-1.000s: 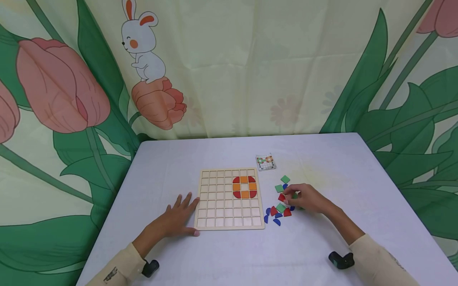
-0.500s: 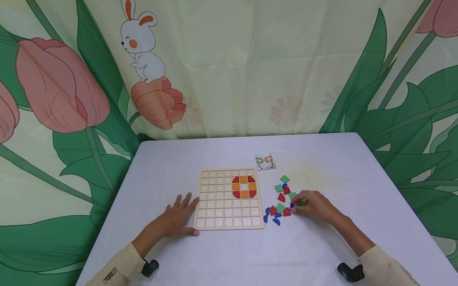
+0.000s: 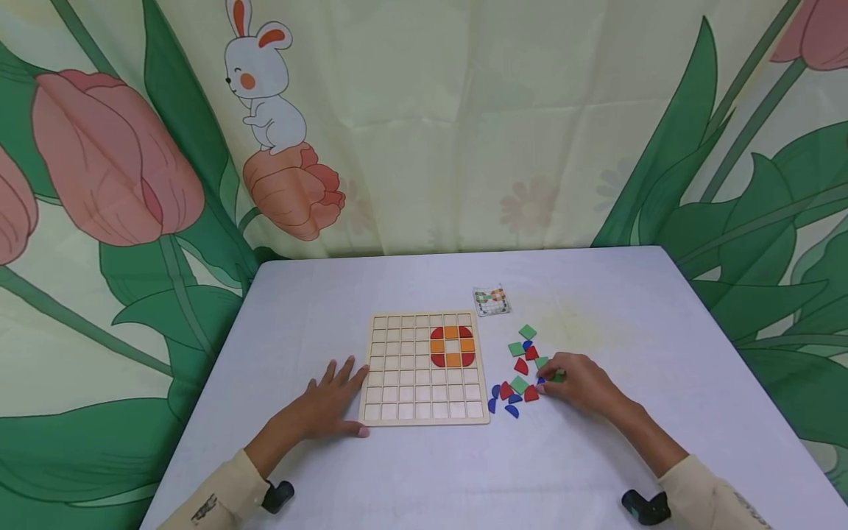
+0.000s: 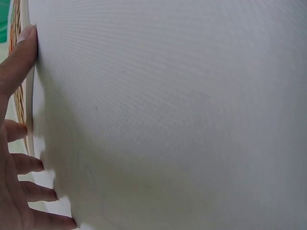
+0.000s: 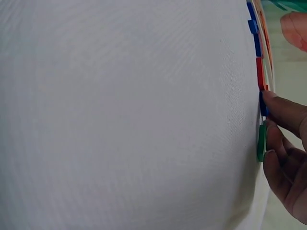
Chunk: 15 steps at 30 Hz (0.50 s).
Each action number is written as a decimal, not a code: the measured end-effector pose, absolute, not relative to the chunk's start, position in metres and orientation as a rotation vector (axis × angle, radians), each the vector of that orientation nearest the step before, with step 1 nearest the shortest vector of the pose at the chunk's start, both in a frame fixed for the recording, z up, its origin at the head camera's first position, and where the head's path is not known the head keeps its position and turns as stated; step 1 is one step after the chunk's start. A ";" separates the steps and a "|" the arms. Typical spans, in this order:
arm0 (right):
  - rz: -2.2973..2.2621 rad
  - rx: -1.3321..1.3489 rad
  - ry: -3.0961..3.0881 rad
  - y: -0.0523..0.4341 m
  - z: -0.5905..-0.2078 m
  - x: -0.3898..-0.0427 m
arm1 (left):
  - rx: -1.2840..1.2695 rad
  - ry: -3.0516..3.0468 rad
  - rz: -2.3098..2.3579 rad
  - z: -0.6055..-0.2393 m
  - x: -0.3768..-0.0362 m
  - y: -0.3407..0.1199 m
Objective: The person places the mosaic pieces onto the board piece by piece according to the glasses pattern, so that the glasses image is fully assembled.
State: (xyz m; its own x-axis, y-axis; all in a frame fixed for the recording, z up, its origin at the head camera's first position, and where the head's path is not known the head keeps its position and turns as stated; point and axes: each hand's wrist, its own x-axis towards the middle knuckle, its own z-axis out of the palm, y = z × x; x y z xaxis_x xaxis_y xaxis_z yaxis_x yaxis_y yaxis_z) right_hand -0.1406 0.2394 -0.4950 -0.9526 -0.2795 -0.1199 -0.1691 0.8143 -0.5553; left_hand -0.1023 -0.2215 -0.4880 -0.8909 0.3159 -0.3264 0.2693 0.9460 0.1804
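Observation:
My left hand (image 3: pixel 329 405) lies spread on the white cloth, thumb and fingertips at the left edge of a wooden grid board (image 3: pixel 424 397). Red quarter-round and orange square tiles (image 3: pixel 453 360) form a ring in the board's upper right. Right of the board, my right hand (image 3: pixel 579 379) reaches down with thumb and index finger pinching a small blue tile (image 5: pixel 263 103), mostly hidden by the fingers in the head view. A green tile (image 5: pixel 261 143) lies under the other fingers, and a red tile (image 3: pixel 531 393) sits just beside the thumb.
Loose green square tiles (image 3: pixel 527 332), red tiles (image 3: pixel 521 365) and blue half-round tiles (image 3: pixel 512 411) are scattered between board and right hand. A small printed pattern card (image 3: pixel 492 301) lies behind the board. A flower-print curtain (image 3: pixel 424 132) hangs beyond the table.
My right hand has moved from a red tile toward me and to the right, down to the blue tile, leaving the red one on the table. The left hand stays put.

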 end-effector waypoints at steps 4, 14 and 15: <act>-0.857 -0.362 2.773 0.238 -0.494 -0.140 | 0.431 2.743 0.186 -0.487 -0.102 -0.222; -0.886 -0.433 2.719 0.234 -0.494 -0.141 | 0.437 2.750 0.188 -0.486 -0.101 -0.222; -0.892 -0.442 2.712 0.233 -0.495 -0.141 | 0.436 2.750 0.191 -0.486 -0.101 -0.222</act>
State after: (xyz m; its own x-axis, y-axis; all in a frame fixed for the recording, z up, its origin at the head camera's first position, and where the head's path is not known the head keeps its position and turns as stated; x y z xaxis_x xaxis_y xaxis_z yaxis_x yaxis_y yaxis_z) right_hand -0.1409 0.2335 -0.4945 -0.9222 -0.3597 -0.1418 -0.2052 0.7663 -0.6089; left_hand -0.1008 -0.2217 -0.4861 -0.8918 0.3217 -0.3180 0.2748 0.9437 0.1841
